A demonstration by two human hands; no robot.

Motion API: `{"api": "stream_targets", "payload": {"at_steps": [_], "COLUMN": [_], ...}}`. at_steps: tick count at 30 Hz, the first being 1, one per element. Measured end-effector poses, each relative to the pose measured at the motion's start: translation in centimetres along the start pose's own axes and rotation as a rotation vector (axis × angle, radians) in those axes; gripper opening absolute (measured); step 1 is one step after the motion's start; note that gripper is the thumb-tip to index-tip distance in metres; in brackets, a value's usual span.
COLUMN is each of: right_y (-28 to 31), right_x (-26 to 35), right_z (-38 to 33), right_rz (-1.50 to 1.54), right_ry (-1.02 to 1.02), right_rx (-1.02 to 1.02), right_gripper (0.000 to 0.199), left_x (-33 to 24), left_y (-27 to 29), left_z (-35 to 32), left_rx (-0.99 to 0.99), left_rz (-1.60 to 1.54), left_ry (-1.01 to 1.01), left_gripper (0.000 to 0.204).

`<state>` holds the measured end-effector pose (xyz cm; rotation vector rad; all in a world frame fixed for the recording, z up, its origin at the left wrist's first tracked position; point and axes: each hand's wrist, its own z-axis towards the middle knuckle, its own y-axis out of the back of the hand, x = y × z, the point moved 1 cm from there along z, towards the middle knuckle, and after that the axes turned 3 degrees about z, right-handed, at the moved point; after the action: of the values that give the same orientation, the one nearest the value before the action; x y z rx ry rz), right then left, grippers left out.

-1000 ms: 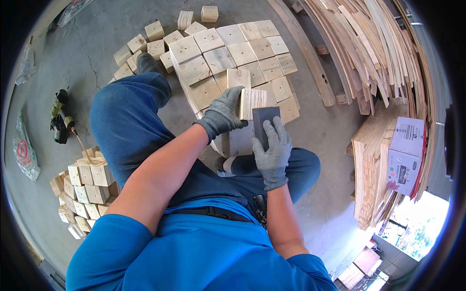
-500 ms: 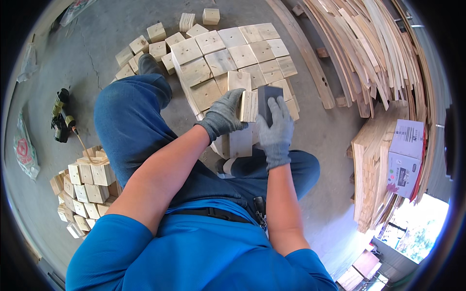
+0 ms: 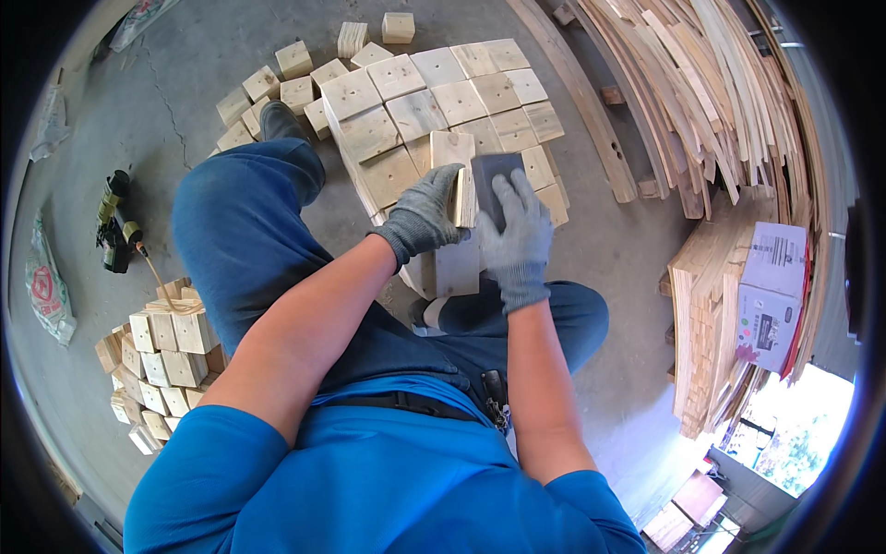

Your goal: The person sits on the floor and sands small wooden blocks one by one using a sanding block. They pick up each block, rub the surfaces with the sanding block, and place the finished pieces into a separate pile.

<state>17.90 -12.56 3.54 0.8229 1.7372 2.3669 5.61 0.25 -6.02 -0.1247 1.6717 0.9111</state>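
Note:
My gloved left hand (image 3: 423, 214) grips a small wooden block (image 3: 465, 198), its fingers and thumb around the block's left side. In my gloved right hand (image 3: 519, 235) is a dark grey block that looks like a sanding block (image 3: 491, 168). Its flat side is up against, or very close to, the right face of the wooden block; exact contact cannot be made out. Both hands are above a pale board (image 3: 457, 266) between my knees. Just beyond them stands a broad stack of wooden blocks (image 3: 415, 115), most with small holes in their tops.
Loose blocks (image 3: 294, 60) lie behind the stack. A second block pile (image 3: 171, 346) sits by my left hip, near a cordless drill (image 3: 113, 222) and a plastic bag (image 3: 48, 286). Long wooden strips (image 3: 664, 83) and a carton (image 3: 771, 295) line the right side.
My right hand has shifted left and slightly up, bringing the dark block closer to the wooden block and tilting it. The wooden block has turned, showing a narrower side; my left hand stays nearly in place.

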Motion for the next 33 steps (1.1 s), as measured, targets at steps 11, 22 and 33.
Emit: {"api": "stream_targets", "payload": {"at_steps": [11, 22, 33], "right_y": [0.8, 0.9, -0.3], "right_x": [1.6, 2.4, -4.1], "right_z": [-4.0, -3.0, 4.6], "right_rz": [-0.011, -0.027, 0.178], "right_ry": [0.060, 0.109, 0.000], "right_rx": [0.042, 0.079, -0.111], "right_gripper": [0.065, 0.066, 0.056], "left_x": [0.7, 1.0, 0.2], "left_y": [-0.3, -0.3, -0.2], "left_z": [0.1, 0.0, 0.1], "left_rx": [-0.011, -0.036, -0.019], "left_rz": [0.051, -0.002, 0.005], "left_ry": [-0.038, -0.061, -0.042], "left_gripper": [0.112, 0.111, 0.110]}}
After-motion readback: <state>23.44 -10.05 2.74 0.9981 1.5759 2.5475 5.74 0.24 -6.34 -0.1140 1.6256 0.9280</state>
